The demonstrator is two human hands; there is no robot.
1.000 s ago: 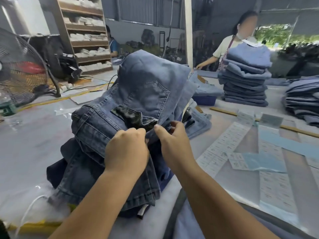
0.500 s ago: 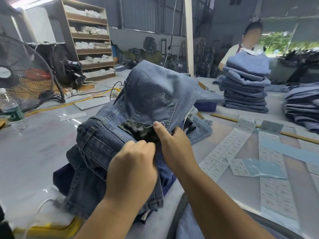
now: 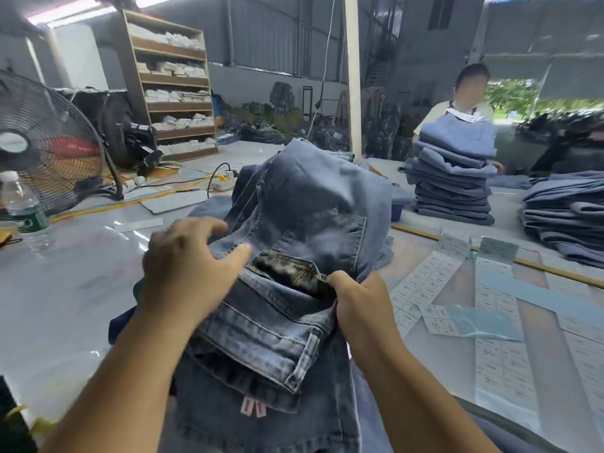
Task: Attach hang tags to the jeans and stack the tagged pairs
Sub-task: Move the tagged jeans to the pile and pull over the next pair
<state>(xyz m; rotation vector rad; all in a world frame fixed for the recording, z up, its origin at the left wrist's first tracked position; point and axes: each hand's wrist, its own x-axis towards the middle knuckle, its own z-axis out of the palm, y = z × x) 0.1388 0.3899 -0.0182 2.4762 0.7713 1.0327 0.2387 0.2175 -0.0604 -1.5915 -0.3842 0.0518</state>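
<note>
A heap of blue jeans (image 3: 313,204) lies on the table in front of me. The top pair shows its back pocket and a dark leather-like waistband patch (image 3: 287,268). My left hand (image 3: 186,269) rests spread on the waistband left of the patch, thumb pointing at it. My right hand (image 3: 356,299) pinches the waistband at the patch's right end. Sheets of white sticker labels (image 3: 425,282) and a blue backing sheet (image 3: 480,325) lie to the right. Small red-and-white size tabs (image 3: 253,408) hang at the near edge.
Folded jeans stacks stand at the back right (image 3: 454,178) and far right (image 3: 568,214), with a person (image 3: 467,103) behind the first. A floor fan (image 3: 42,142) and a water bottle (image 3: 23,204) are at the left. Cables and a power strip (image 3: 222,183) lie beyond the heap.
My left hand has uncurled from the waistband and spread out flat to the left. The dark patch is now uncovered, and the jeans have been drawn closer to me.
</note>
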